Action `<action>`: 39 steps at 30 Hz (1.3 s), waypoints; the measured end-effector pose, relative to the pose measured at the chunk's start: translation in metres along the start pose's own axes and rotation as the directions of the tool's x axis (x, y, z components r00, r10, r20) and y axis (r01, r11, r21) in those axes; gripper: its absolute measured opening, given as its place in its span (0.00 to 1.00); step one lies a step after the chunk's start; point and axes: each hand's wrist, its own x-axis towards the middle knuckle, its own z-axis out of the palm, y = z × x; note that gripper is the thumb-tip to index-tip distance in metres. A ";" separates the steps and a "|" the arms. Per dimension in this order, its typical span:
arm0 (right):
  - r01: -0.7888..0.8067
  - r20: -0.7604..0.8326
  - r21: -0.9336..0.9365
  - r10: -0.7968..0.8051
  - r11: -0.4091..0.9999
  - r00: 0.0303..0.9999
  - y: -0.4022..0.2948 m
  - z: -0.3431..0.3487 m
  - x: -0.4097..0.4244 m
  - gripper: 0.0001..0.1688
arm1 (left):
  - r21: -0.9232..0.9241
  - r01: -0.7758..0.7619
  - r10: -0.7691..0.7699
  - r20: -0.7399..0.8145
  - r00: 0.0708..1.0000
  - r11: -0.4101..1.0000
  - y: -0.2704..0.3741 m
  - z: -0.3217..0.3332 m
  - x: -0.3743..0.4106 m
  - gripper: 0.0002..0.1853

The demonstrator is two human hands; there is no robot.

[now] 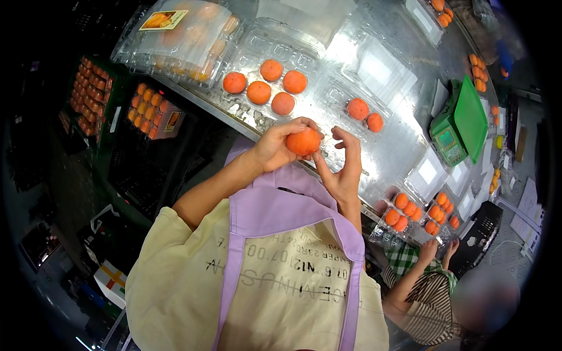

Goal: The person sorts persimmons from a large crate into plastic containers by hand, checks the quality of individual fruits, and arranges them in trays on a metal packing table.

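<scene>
An orange persimmon [303, 142] rests in my left hand [277, 145], with the fingers curled around it near the table edge. Beside it, my right hand [343, 169] has its fingers apart; the thumb tip is at or very near the fruit, and I see nothing held there. Beyond my hands lies a clear plastic tray [281, 44] with several persimmons [259, 92] in its nearer cups. To the right, another clear tray [336, 94] holds two persimmons [358, 109].
Stacked clear packs of fruit [189, 39] stand at the back left. A green weighing scale [456, 127] sits on the right of the metal table [395, 145]. At lower right a co-worker [421, 289] handles trays of persimmons [401, 210]. Dark crates [136, 162] stand at left.
</scene>
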 end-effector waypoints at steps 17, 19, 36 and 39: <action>0.069 0.071 -0.177 -0.057 0.982 0.996 -0.016 0.026 -0.002 0.37 | -0.004 -0.046 0.045 -0.151 0.987 0.999 -0.015 -0.009 -0.008 0.21; 0.063 0.092 -0.183 -0.047 0.981 0.995 -0.019 0.030 -0.001 0.37 | 0.038 -0.061 0.066 -0.152 0.986 0.997 -0.016 -0.013 -0.011 0.22; 0.060 0.190 -0.120 -0.037 0.991 0.981 -0.044 0.106 0.097 0.32 | 0.116 -0.197 0.228 -0.434 0.872 0.973 0.063 -0.046 -0.066 0.25; 0.113 0.158 -0.219 -0.079 0.969 0.984 -0.046 0.128 0.132 0.32 | 0.185 -0.205 0.262 -0.370 0.891 0.961 0.074 -0.075 -0.077 0.20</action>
